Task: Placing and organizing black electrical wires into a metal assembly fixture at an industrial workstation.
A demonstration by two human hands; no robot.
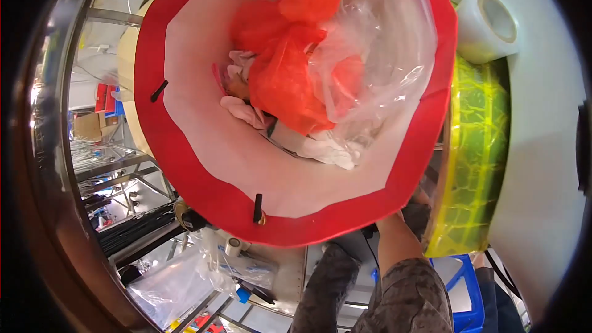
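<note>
A large round bin (296, 234) with a broad red rim and pale inside fills the middle, its mouth facing me. Two black clips (159, 90) sit on the rim, at the left and the near side. Inside lie a crumpled red plastic bag (283, 86), clear plastic sheeting (388, 55) and whitish-pink crumpled pieces (243, 111) that look like gloves. A bare limb (398, 240), seemingly my right forearm, comes out of camouflage cloth and passes behind the bin's lower right edge. Its hand is hidden there. My left hand does not show.
At right, a yellow-green reflective tape roll (475, 160) and clear film rolls (490, 24) line a white surface (542, 166). A metal rack (123, 166) with black rods stands left. Below are plastic bags (179, 283) and a blue crate frame (472, 302).
</note>
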